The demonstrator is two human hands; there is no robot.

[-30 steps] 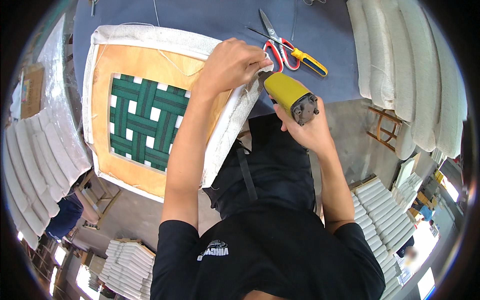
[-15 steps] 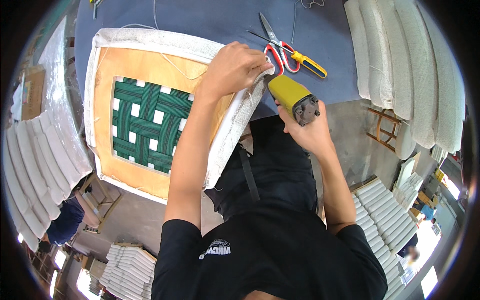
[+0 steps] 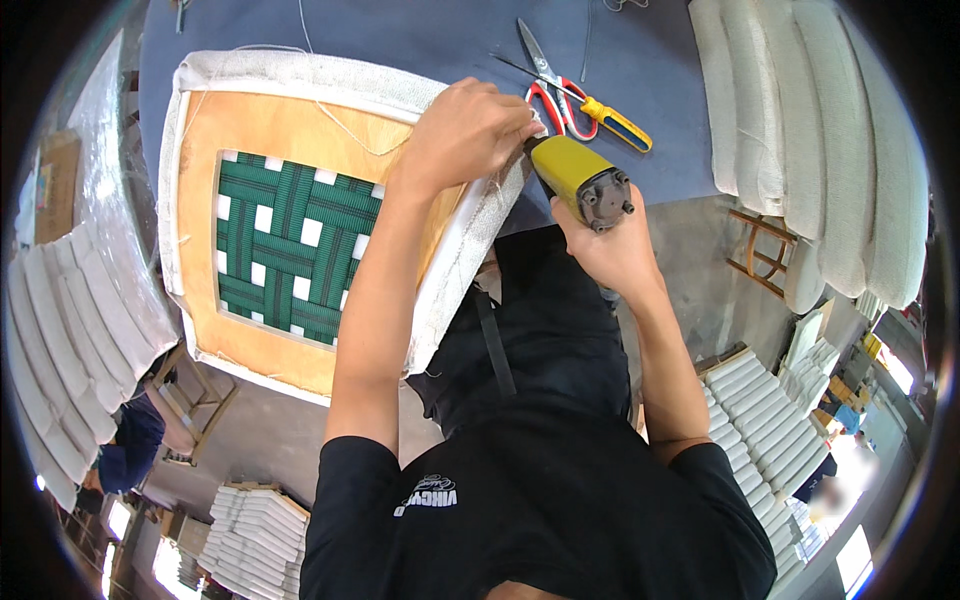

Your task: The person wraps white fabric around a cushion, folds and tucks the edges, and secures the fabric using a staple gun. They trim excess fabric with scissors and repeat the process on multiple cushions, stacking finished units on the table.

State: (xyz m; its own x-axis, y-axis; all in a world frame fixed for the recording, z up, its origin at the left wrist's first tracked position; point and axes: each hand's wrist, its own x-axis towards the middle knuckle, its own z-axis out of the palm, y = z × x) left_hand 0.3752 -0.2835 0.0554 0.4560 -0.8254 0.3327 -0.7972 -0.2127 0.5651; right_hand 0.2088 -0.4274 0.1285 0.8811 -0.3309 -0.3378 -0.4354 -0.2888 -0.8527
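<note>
An upholstered seat panel (image 3: 203,140) lies underside up, its wooden frame around green and white woven webbing (image 3: 285,240). Whitish fabric (image 3: 290,70) wraps over its edges. At the panel's far right corner, my left hand (image 3: 468,135) is closed, with the fabric edge pinched in its fingers. My right hand (image 3: 615,250) grips a yellow staple gun (image 3: 568,168). The gun's nose is at that corner, close to my left fingertips; whether it touches the fabric is hard to see. A loose thread trails across the wood.
Red-and-white-handled scissors (image 3: 545,75) and a yellow-handled screwdriver (image 3: 615,122) lie crossed on the blue-grey table (image 3: 650,60), just beyond the gun. Stacked pale cushions (image 3: 780,120) rise at the right, with more cushions (image 3: 90,320) at the left. A wooden stool frame (image 3: 762,250) stands on the floor.
The staple gun has moved slightly up and left, bringing its nose against or close to the panel's corner. My left hand keeps its pinch on the fabric.
</note>
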